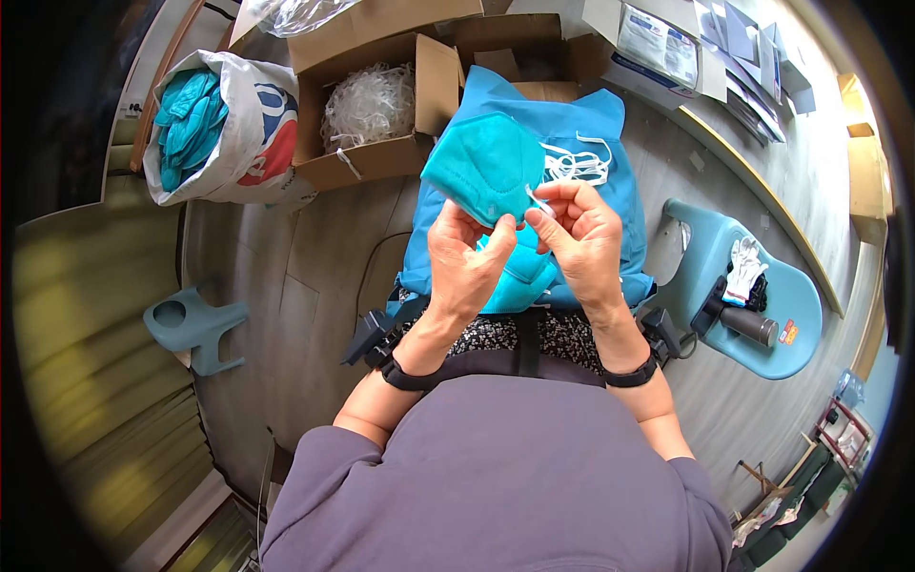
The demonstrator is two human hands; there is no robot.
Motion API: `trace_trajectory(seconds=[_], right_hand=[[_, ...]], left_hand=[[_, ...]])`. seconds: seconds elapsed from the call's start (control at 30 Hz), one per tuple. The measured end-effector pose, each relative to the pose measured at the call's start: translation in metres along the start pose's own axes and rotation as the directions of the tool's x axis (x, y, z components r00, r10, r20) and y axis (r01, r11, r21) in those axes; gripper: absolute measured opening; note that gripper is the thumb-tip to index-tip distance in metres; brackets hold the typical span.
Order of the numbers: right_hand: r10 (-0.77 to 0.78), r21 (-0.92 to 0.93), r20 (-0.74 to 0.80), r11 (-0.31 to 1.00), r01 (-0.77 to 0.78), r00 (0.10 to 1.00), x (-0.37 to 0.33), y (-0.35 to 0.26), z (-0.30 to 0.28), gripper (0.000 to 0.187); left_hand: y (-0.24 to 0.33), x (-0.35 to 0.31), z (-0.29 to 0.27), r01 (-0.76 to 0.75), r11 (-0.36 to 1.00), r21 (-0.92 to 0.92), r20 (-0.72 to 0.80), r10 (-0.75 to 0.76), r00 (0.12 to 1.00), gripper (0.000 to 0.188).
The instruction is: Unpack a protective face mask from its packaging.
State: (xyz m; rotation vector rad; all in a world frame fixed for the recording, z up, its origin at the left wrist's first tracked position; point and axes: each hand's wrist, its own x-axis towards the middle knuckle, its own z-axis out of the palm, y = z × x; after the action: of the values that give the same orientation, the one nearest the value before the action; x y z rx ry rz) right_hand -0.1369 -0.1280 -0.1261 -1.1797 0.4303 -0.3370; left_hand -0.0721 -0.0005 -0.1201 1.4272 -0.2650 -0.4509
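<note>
A teal folded face mask [488, 164] is raised over my lap, its lower edge pinched in my left hand [461, 259]. The fingers of my right hand [583, 246] are pressed together on a white ear strap [539, 202] at the mask's right corner. Another teal mask [522, 276] lies on my lap beneath both hands, partly hidden by them. Beyond my right fingers, a bundle of white elastic straps [576, 164] rests on a blue cloth [610, 124] spread over my lap.
At the left stands a white bag [250, 124] of teal masks. Cardboard boxes [372, 162] sit ahead, one holding clear stringy material. A blue stool [753, 324] at the right bears gloves and a dark bottle; a smaller blue stool [195, 324] is at the left.
</note>
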Motion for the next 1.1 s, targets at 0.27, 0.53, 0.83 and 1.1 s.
trace_trajectory(seconds=[0.27,0.53,0.83,1.1], right_hand=[[-0.201,-0.484,0.043,0.853,0.196,0.979,-0.004,0.002,-0.002,0.017],[-0.197,-0.389,0.010,0.902,0.185,0.980,0.018,-0.007,-0.043,0.011],[-0.242,-0.387,0.016,0.893,0.229,0.970,0.022,-0.012,-0.051,0.011],[-0.472,-0.565,-0.334,0.793,0.227,0.816,0.047,-0.025,-0.135,0.010]], left_hand=[[-0.021,0.007,-0.001,0.280,0.918,-0.281,0.014,-0.288,0.958,0.017],[0.006,-0.007,-0.003,0.310,0.880,-0.360,0.178,-0.261,0.949,0.018],[0.013,-0.008,-0.005,0.320,0.905,-0.282,0.247,-0.254,0.935,0.022],[0.041,-0.013,-0.029,0.224,0.933,-0.283,0.103,-0.203,0.974,0.025]])
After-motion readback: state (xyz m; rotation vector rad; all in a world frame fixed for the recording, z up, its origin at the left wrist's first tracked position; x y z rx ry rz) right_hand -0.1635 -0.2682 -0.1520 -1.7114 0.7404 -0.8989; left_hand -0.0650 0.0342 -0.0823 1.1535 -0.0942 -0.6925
